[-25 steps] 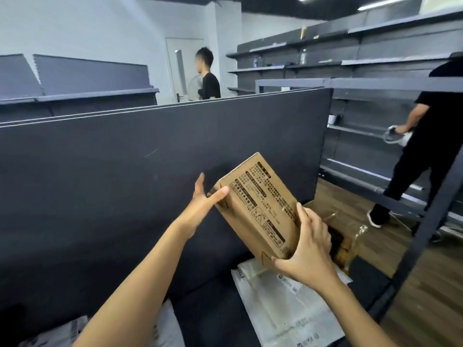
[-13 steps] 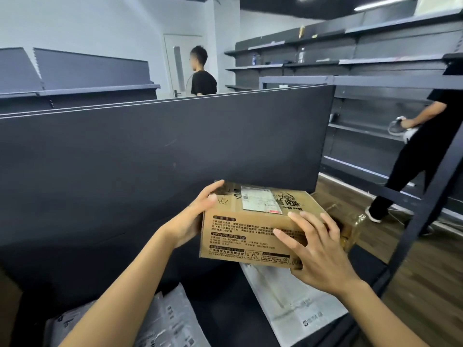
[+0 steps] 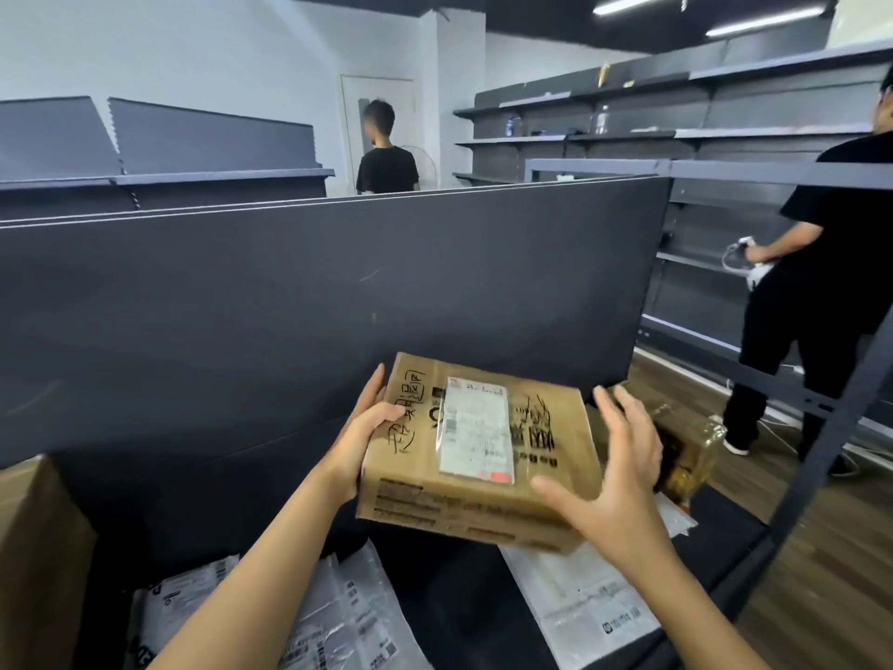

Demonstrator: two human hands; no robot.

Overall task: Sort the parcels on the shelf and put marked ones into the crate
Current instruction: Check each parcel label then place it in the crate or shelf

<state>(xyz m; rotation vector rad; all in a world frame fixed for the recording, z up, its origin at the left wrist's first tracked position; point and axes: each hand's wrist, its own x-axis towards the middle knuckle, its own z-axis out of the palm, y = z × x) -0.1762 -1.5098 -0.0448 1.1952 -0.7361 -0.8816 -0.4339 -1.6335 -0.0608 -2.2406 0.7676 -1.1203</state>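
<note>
Held above the shelf (image 3: 449, 597), the cardboard box (image 3: 415, 495) looks stiff and fairly light, best taken by its short ends: left hand (image 3: 357, 437) grips the 9 o'clock end, right hand (image 3: 623, 481) braces 3 o'clock with fingers spread.

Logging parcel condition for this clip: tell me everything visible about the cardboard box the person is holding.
The cardboard box is a flat brown corrugated carton, closed and seemingly undamaged, held in the air, top face up and tilted slightly toward the camera. A white shipping label under clear film sits mid-top, with black handwritten marker characters to its left, printed black graphics to its right and small print on the front side. The left hand grips its left edge, thumb on top; the right hand, fingers straight, meets its right end.
</note>
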